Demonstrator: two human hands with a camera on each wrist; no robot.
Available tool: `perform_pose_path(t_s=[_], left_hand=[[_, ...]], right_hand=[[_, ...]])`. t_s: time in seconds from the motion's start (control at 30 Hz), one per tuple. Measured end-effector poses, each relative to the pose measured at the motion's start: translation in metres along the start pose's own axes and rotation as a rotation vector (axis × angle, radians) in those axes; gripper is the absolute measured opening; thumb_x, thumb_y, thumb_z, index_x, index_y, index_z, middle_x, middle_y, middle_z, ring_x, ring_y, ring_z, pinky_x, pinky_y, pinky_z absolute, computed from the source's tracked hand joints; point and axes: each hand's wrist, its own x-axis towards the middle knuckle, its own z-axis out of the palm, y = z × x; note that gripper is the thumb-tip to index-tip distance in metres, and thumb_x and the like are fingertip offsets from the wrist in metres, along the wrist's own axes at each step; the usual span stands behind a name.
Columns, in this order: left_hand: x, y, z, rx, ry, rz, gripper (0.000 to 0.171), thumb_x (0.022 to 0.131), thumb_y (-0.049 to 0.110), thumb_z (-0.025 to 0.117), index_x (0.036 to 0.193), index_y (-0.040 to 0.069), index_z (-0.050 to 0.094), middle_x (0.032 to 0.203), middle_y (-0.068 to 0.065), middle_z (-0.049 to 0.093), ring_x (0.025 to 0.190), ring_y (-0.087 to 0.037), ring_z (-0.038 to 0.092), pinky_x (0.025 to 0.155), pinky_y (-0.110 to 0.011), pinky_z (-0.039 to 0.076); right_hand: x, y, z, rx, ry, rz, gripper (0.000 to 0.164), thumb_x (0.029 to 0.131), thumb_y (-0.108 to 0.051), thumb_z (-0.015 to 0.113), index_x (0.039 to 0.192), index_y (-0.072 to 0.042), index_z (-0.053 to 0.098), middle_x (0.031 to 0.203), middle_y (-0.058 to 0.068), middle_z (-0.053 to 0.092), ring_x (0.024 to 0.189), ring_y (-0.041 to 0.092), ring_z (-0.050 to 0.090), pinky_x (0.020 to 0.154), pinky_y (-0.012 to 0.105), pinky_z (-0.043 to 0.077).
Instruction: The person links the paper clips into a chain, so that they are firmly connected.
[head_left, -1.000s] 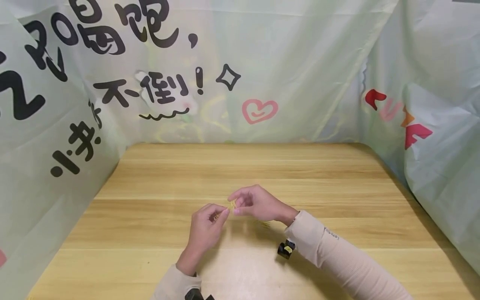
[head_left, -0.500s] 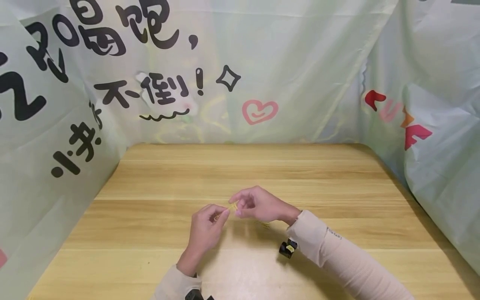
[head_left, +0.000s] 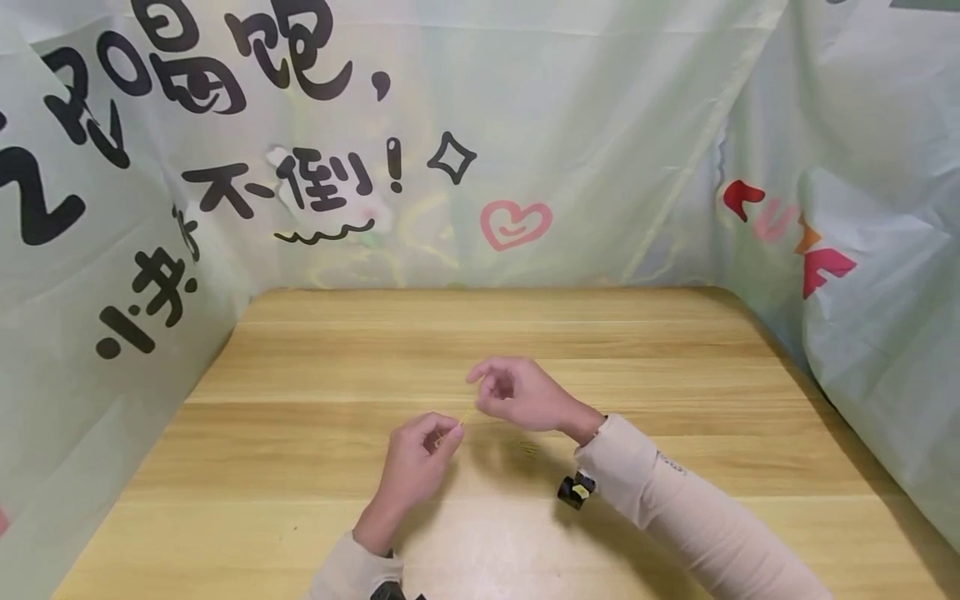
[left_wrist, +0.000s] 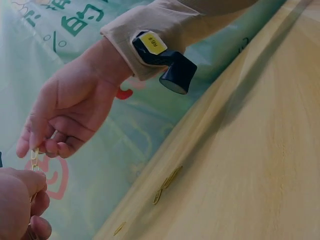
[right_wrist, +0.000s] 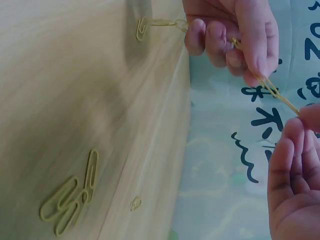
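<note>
My left hand (head_left: 420, 458) pinches a chain of gold paper clips above the table. A length of the chain (right_wrist: 165, 22) hangs from its curled fingers in the right wrist view. Between the two hands runs a gold paper clip (right_wrist: 280, 97), linked at the left fingertips. Its far end is pinched by the thumb and finger of my right hand (head_left: 528, 396), slightly higher and to the right. Below the right hand, several loose paper clips (right_wrist: 70, 197) lie in a small heap on the wooden table (head_left: 300, 358). My left fingers hide part of the chain.
A small gold clip (right_wrist: 135, 203) lies apart from the heap in the right wrist view. Printed cloth (head_left: 600, 150) hangs behind the table and along both sides. A black camera (head_left: 576, 492) is strapped at the right wrist.
My right hand has risen a little and drawn away from the left, so the clip between them now stands stretched out. The left hand has barely moved. The heap shows more fully.
</note>
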Motion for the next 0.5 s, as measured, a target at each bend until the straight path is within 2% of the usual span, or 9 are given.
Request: perform_pose_path(t_s=[0.1,0.27,0.4,0.5], left_hand=[[-0.001,0.001,-0.001,0.004,-0.03,-0.029,0.005,0.09,0.009,0.068,0.088,0.004,0.069,0.083,-0.001,0.068,0.064,-0.009,0.054,0.059,-0.024,0.049],[-0.002,0.0,0.0,0.008,-0.072,-0.065,0.009,0.091,0.011,0.067,0.095,0.003,0.068,0.088,-0.002,0.068,0.079,-0.019,0.064,0.069,-0.027,0.053],[-0.001,0.0,0.0,-0.004,-0.082,-0.063,0.018,0.093,0.013,0.065,0.105,0.0,0.066,0.092,-0.003,0.067,0.085,-0.02,0.064,0.074,-0.03,0.054],[-0.002,-0.001,0.0,-0.019,-0.083,-0.047,0.017,0.095,0.013,0.062,0.106,0.001,0.066,0.095,-0.006,0.069,0.087,-0.02,0.064,0.076,-0.032,0.055]], right_hand=[[0.001,-0.002,0.004,-0.006,0.026,-0.004,0.025,0.088,0.0,0.065,0.113,0.001,0.061,0.082,-0.001,0.064,0.073,0.017,0.064,0.077,0.031,0.054],[0.002,-0.008,0.008,-0.032,0.031,-0.032,0.024,0.087,0.003,0.064,0.111,0.002,0.061,0.082,-0.001,0.064,0.073,0.016,0.065,0.078,0.03,0.054],[0.002,-0.01,0.01,-0.061,-0.003,-0.079,0.025,0.086,0.005,0.065,0.11,0.002,0.061,0.081,-0.001,0.064,0.072,0.01,0.063,0.075,0.028,0.055],[0.002,-0.009,0.014,-0.07,-0.034,-0.104,0.024,0.086,0.006,0.065,0.109,0.003,0.061,0.08,-0.001,0.064,0.071,0.007,0.063,0.074,0.026,0.055]])
